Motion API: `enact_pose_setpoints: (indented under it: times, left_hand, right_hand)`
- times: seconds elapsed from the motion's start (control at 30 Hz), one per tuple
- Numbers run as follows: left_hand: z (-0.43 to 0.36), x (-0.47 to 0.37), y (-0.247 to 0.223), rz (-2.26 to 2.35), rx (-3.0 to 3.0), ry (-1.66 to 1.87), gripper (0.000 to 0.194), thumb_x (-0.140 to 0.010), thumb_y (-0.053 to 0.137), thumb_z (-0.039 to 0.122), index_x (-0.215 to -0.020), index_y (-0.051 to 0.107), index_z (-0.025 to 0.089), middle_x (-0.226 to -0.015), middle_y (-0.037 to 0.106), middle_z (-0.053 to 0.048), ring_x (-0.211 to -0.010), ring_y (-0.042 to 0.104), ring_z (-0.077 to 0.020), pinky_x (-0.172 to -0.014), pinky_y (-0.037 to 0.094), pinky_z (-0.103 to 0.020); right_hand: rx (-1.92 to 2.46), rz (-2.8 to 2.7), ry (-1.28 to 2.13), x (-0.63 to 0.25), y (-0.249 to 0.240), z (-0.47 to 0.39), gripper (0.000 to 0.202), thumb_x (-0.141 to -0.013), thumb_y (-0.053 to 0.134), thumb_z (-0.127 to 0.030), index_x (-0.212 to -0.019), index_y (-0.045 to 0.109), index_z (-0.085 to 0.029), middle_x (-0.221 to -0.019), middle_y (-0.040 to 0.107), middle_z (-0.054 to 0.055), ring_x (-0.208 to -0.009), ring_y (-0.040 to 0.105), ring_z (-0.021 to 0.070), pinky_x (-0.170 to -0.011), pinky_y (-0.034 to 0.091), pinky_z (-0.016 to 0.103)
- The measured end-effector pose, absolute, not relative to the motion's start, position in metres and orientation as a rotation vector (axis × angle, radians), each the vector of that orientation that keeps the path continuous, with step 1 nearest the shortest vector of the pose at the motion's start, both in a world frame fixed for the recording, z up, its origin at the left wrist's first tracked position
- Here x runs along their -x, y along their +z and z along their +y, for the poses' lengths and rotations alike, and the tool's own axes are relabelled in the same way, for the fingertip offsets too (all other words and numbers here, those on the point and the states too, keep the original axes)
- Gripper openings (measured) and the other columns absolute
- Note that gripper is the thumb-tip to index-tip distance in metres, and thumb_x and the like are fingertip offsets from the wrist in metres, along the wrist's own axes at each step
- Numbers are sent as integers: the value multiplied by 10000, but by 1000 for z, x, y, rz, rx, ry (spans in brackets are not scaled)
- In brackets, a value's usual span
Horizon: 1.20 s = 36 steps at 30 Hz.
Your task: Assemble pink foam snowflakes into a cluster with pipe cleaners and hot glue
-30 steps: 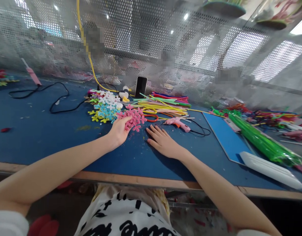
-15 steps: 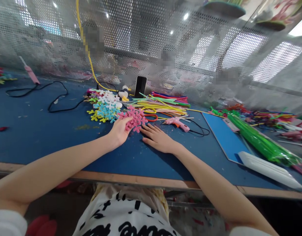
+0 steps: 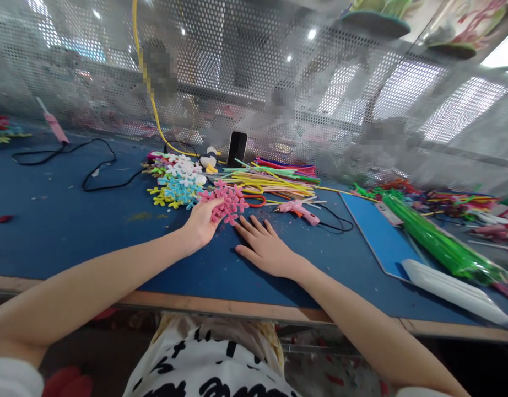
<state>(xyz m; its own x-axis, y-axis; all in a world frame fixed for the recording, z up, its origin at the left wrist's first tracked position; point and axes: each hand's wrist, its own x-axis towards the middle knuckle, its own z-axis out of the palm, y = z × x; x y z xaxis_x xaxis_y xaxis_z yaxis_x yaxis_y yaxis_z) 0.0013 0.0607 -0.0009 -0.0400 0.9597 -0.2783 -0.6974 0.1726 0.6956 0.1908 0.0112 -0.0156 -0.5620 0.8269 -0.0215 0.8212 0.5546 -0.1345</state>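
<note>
My left hand (image 3: 202, 223) is closed on a bunch of pink pipe-cleaner flowers (image 3: 227, 199), gripped at its near left side. Flat on the blue table (image 3: 221, 275) lies my right hand (image 3: 266, 248), palm down, fingers spread and holding nothing. Its fingertips point toward the pink flowers, just right of them. Behind my left hand is a heap of white, blue and yellow pipe-cleaner flowers (image 3: 179, 179). Orange-handled scissors (image 3: 258, 199) lie beyond my right hand, partly hidden under loose pipe cleaners (image 3: 270, 179). A pink glue gun (image 3: 298, 210) rests to their right.
A phone (image 3: 237, 148) stands upright at the back, beside a small white-and-yellow figure (image 3: 209, 161). On the right lie a blue board (image 3: 372, 231), a green plastic-wrapped bundle (image 3: 439, 234) and a white packet (image 3: 456, 289). A black cable (image 3: 103, 165) loops across the left.
My right hand has slid slightly nearer to me over the table, with its fingers spread a little wider. The left hand still grips the pink flowers in nearly the same spot.
</note>
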Motion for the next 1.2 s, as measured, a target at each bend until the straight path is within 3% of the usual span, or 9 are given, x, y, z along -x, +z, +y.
enact_pose_setpoints:
  times: [0.17,0.33,0.5,0.63,0.83,1.2]
  left_hand:
    - [62,-3,-3,829,-409,1379,151,-829,636,11,-765,682,139,-748,723,-23,-680,667,-101,-663,522,-207]
    - [64,-1,-5,858,-419,1373,127,-818,653,33,-775,680,149,-753,729,-25,-656,664,-107,-626,515,-209]
    - [63,1,-4,873,-419,1374,135,-820,649,32,-773,686,153,-759,733,-27,-672,672,-107,-646,534,-204]
    - [63,0,-2,864,-417,1379,144,-817,653,27,-761,690,154,-774,740,-30,-690,679,-106,-664,544,-204]
    - [63,-2,-3,843,-418,1378,135,-814,661,31,-763,695,151,-773,741,-29,-694,681,-106,-651,535,-201]
    - [66,-2,-5,837,-392,1393,157,-840,622,16,-757,678,137,-743,733,-23,-663,676,-97,-674,547,-202]
  right_hand:
    - [1273,-2839,221,-193,-14,30,713,-1006,252,-660,-1607,262,-276,-1675,234,44,-1570,132,309,-1247,98,618]
    - [1275,-2785,172,-197,-16,42,656,-1017,289,-622,-1570,372,-279,-1667,262,55,-1565,177,278,-1261,159,538]
    - [1471,-2664,117,-199,-20,31,638,-1023,272,-612,-1584,335,-314,-1674,246,50,-1557,205,298,-1249,200,547]
    - [1614,-2615,76,-196,-21,15,650,-1039,232,-576,-1598,313,-255,-1674,240,88,-1557,188,331,-1241,199,568]
    - [1555,-2666,145,-184,-17,2,830,-975,201,-716,-1623,224,-197,-1684,176,92,-1552,114,420,-1214,145,682]
    - [1231,-2860,140,-178,-18,42,667,-1031,271,-592,-1595,309,-237,-1644,333,90,-1568,155,300,-1249,110,588]
